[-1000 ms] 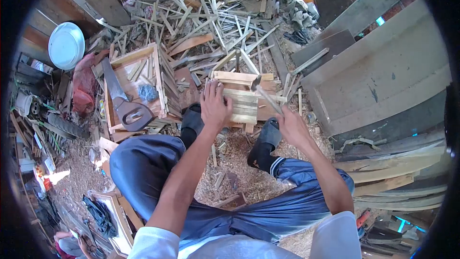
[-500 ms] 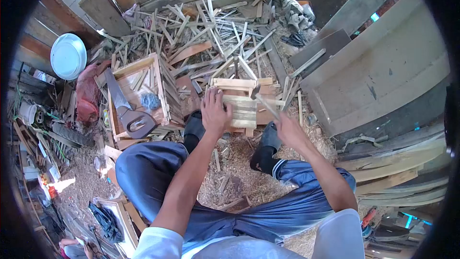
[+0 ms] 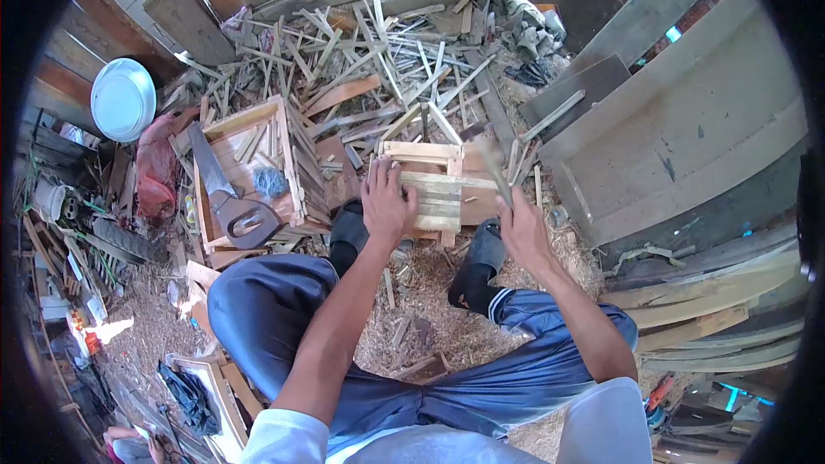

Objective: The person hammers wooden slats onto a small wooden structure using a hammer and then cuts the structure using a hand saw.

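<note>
My right hand (image 3: 522, 228) is wrapped round the handle of a hammer (image 3: 492, 163), whose blurred head is up and to the right of a small slatted wooden frame (image 3: 434, 199). My left hand (image 3: 387, 199) rests on the left side of that frame, with its fingers towards the top rail and its thumb by the slats. Pale slats run across the frame, and one reaches out past its right side. The frame sits between my feet.
A wooden crate (image 3: 288, 159) at the left holds a handsaw (image 3: 225, 193) and a blue bundle (image 3: 270, 182). Scrap sticks (image 3: 369, 60) are heaped behind the frame. Large boards (image 3: 679, 129) lean at the right. Part of another person (image 3: 133, 447) shows at the lower left.
The hammer head has risen off the frame and moved to the right, and my right hand has shifted slightly right. My left hand has stayed in place.
</note>
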Demonstrator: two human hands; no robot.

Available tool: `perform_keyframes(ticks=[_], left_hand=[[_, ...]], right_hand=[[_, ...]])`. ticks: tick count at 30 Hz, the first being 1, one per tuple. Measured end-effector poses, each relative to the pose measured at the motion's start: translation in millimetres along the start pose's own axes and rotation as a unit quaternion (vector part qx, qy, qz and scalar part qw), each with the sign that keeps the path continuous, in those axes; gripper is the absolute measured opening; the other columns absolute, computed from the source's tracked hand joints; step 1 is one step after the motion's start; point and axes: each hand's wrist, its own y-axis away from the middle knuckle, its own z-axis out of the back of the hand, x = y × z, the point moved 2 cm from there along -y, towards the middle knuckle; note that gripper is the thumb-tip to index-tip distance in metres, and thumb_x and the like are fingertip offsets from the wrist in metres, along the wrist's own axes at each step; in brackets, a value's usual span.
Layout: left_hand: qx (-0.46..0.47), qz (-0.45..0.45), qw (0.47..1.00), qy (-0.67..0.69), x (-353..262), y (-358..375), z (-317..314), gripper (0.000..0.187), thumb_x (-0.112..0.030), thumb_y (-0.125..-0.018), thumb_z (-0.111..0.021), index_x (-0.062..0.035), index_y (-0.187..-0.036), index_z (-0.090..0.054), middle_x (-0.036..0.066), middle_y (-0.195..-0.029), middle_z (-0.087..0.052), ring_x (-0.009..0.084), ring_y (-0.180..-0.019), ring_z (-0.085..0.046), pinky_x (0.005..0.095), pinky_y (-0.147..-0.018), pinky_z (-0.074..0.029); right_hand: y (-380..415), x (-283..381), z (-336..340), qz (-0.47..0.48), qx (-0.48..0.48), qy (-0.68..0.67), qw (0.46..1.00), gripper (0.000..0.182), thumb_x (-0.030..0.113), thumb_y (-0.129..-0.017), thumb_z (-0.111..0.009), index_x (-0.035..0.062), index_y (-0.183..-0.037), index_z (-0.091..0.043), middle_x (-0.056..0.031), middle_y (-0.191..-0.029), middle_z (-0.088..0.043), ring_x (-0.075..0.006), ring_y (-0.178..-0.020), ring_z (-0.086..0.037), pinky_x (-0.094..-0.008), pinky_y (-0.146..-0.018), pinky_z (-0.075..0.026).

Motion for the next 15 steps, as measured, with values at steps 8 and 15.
perform_keyframes(ticks=[8,15], left_hand=[[-0.002,0.001,1.0,-0.004,0.8,0.7,-2.0,0.044,-0.023,-0.082,-0.057,-0.0052,-0.122,-0.061,0.014,-0.138,-0.053,0.0307,-0.136,-0.042,0.0472,-0.109,-0.034],[0.013,0.001,1.0,-0.003,0.5,-1.7,-2.4,0.045,-0.026,-0.084,-0.057,-0.0048,-0.123,-0.06,0.014,-0.141,-0.05,0.0305,-0.138,-0.04,0.0487,-0.111,-0.032]], right_hand=[[-1.6,-2.9,0.0,0.036,-0.04,0.02,0.998,0.02,0.021,-0.099,-0.05,0.0013,-0.104,-0.05,-0.0317,-0.069,-0.06,-0.052,-0.071,-0.062,-0.0599,-0.063,-0.047],[-1.9,-20.2,-14.8,0.06,0.022,0.105,0.992,0.02,0.021,-0.099,-0.051,0.0019,-0.107,-0.049,-0.0317,-0.071,-0.061,-0.051,-0.071,-0.062,-0.0595,-0.062,-0.047]])
